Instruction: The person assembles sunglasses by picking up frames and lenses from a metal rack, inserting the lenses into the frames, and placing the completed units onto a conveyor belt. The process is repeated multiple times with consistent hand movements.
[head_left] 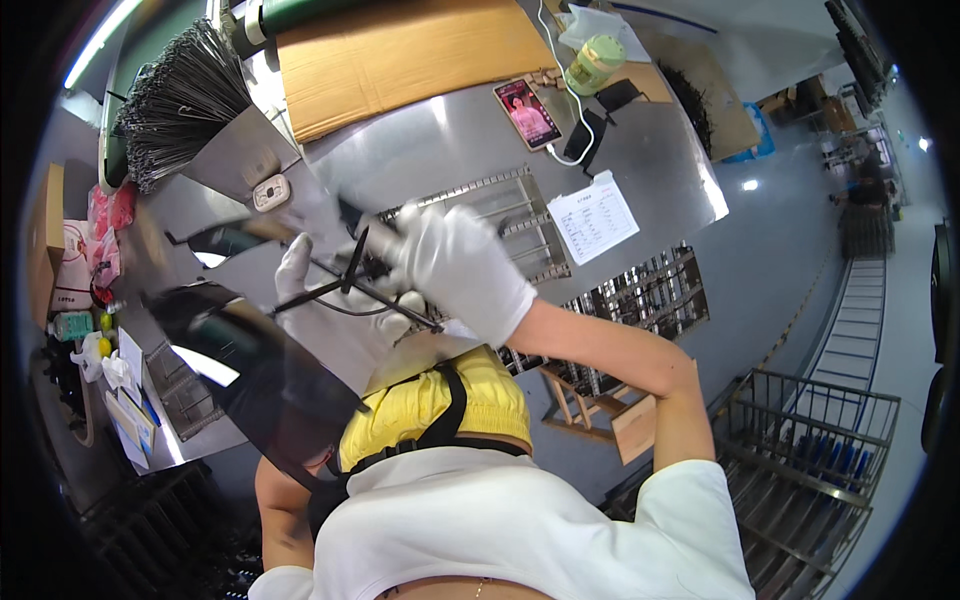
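Observation:
Both my hands wear white gloves and are close together over the metal table. My left hand [340, 335] is wrapped round a frame of thin black rods [352, 270] that cross at a joint. My right hand [455, 265], smeared by motion, is closed at the upper end of the rods, next to a dark blurred piece. What its fingers grip is hidden. Left of the rods are a large black panel [250, 365] and a smaller black panel [235, 238], both glossy and blurred. I cannot tell whether they join the rods.
A bundle of thin black wires [185, 105] stands at the far left, near a cardboard sheet [410, 55]. A phone [526, 113], a green cup [595, 62] and a printed paper sheet [592, 217] lie farther right. Metal racks [640, 300] and a wire cart [800, 450] stand to the right.

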